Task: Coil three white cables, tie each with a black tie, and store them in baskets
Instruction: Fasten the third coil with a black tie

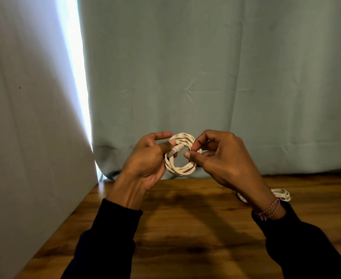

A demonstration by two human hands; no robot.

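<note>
Your left hand (145,158) and right hand (218,156) hold one coiled white cable (180,154) up in the air above the far edge of the bench (185,228), in front of the curtain (206,67).

Grip, left: thumb presses the plug end (173,151) against the coil at its 9 o'clock side; the other fingers curl behind it. Grip, right: thumb and fingers pinch the coil at its 3 o'clock side.

Step in hand, as judged: the coil is formed and the loose end is being secured before tying. Keep your left thumb down on the plug so the loops do not spring apart. Hold the turns stacked flat and even, and free only one hand to fetch a tie.

A second white coil (280,195) lies on the bench at 4 o'clock from the held one, partly behind your right wrist with its bracelet (270,208).

Not seen: any black tie, any basket, a third cable. You cannot tell whether the second coil is tied; the wrist covers part of it. The right fingertips overlap the cable, so the exact strands pinched are unclear. The bench is cut off at the edges of the view.
</note>
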